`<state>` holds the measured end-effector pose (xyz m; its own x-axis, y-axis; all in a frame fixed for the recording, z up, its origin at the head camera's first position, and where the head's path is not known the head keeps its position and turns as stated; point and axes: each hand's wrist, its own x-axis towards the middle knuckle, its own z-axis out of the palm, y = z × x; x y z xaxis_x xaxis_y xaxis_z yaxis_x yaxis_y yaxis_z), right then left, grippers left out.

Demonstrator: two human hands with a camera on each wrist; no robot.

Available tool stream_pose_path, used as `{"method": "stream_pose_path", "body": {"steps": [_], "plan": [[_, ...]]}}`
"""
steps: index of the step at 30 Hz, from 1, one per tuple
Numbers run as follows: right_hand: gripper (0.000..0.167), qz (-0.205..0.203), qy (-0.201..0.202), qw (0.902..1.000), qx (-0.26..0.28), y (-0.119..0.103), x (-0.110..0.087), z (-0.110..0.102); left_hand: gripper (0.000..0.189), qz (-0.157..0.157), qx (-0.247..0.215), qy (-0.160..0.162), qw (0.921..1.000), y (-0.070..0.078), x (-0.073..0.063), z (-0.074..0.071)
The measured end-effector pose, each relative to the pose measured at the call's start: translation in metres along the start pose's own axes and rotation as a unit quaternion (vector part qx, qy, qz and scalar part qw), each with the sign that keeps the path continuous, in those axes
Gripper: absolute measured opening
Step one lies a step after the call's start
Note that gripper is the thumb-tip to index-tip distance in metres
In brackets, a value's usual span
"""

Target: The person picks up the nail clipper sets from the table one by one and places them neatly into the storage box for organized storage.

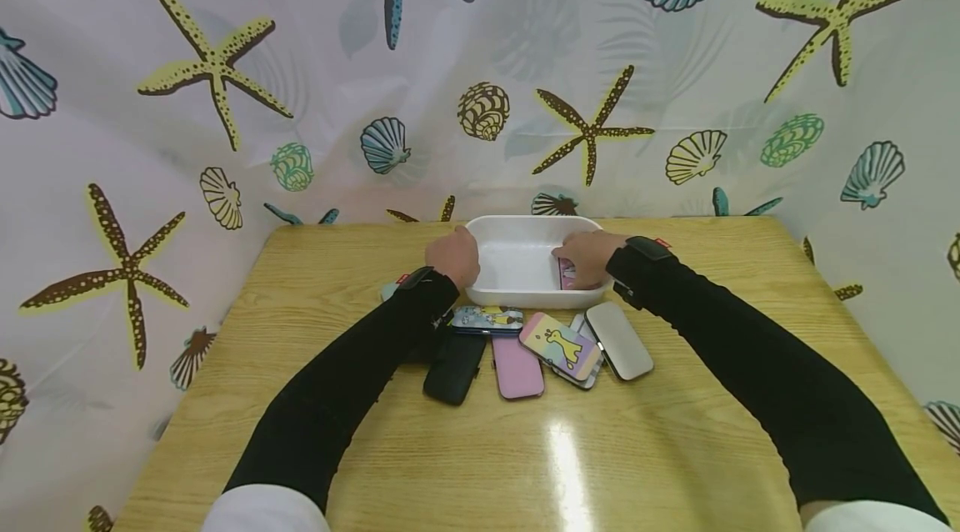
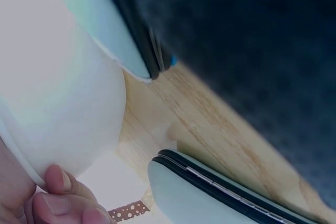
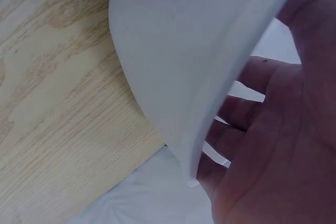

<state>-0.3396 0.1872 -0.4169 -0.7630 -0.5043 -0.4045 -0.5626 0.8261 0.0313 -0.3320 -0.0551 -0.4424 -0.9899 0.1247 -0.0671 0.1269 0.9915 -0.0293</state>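
Observation:
A white plastic tub (image 1: 517,298) stands at the far side of the table. My left hand (image 1: 453,257) grips its left rim, the fingertips curled by the rim in the left wrist view. My right hand (image 1: 588,257) reaches over the right rim, fingers inside the tub, and holds a pink patterned case (image 1: 567,275), mostly covered by the hand. In front of the tub lie several small hinged cases: a blue patterned one (image 1: 487,318), a black one (image 1: 453,369), a pink one (image 1: 519,369), a giraffe one (image 1: 562,346) and a beige one (image 1: 619,340).
A pale green case (image 2: 194,192) lies left of the tub, partly behind my left wrist. Another patterned case (image 1: 588,378) sits under the giraffe one. The wooden table (image 1: 450,465) ends behind the tub at a cloth (image 1: 435,98) printed with starfish and shells.

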Motion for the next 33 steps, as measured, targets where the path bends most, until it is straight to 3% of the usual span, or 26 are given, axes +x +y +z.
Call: {"method": "stream_pose_path", "body": {"steps": [15,33], "plan": [[0.065,-0.024,0.009,0.9996,0.006,0.0009,-0.0076,-0.0005,0.053,-0.003,0.008,-0.001,1.0,0.0015,-0.0003,0.0002],[0.062,-0.039,-0.016,0.9988,0.023,0.0056,-0.0069,-0.0016,0.054,0.002,0.03,-0.005,0.9995,0.0025,0.0007,0.0004]]}}
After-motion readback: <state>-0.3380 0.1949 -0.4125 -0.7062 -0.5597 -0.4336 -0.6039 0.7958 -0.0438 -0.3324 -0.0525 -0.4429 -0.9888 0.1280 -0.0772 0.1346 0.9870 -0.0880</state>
